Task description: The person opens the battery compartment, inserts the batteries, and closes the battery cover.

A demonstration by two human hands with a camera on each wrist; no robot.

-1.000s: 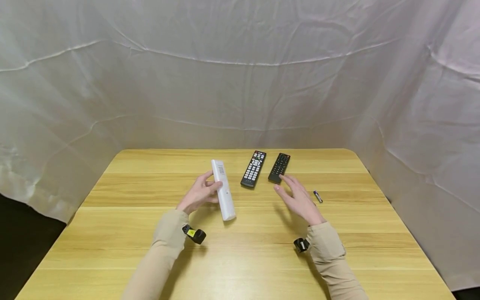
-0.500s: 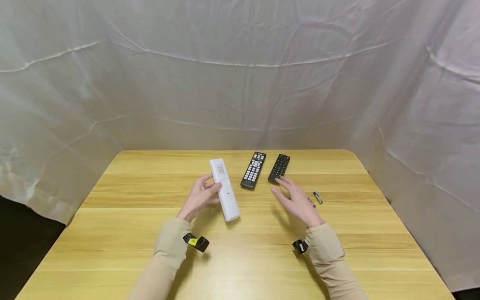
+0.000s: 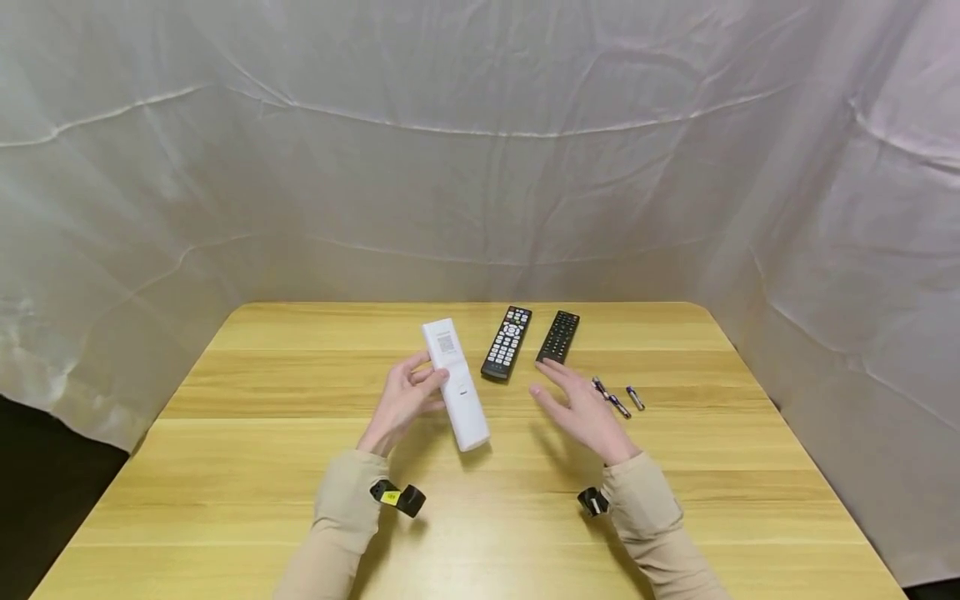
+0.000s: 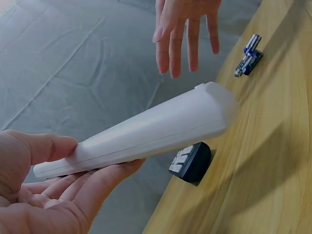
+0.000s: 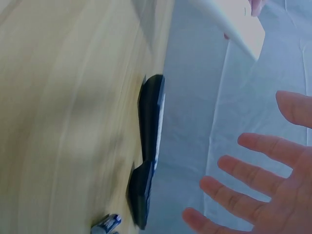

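My left hand (image 3: 405,400) holds a white remote control (image 3: 460,392) above the table, thumb on its back and fingers beneath. Its back, with a printed label and a battery cover, faces up in the head view. In the left wrist view the white remote (image 4: 146,129) is seen along its side, gripped near one end. My right hand (image 3: 581,411) hovers to the right of it with fingers spread and relaxed, holding nothing. Just beyond its fingertips lies a small black remote (image 3: 558,337). A larger black remote with white buttons (image 3: 507,342) lies between the hands.
Several small batteries (image 3: 619,407) lie on the wooden table (image 3: 480,517) beside the right hand. A pale cloth (image 3: 480,167) hangs behind the table and at its sides. Each wrist carries a small black camera (image 3: 410,501).
The white remote has turned so its back faces up more and has shifted slightly right. My right hand has moved a little left and nearer, uncovering more batteries.
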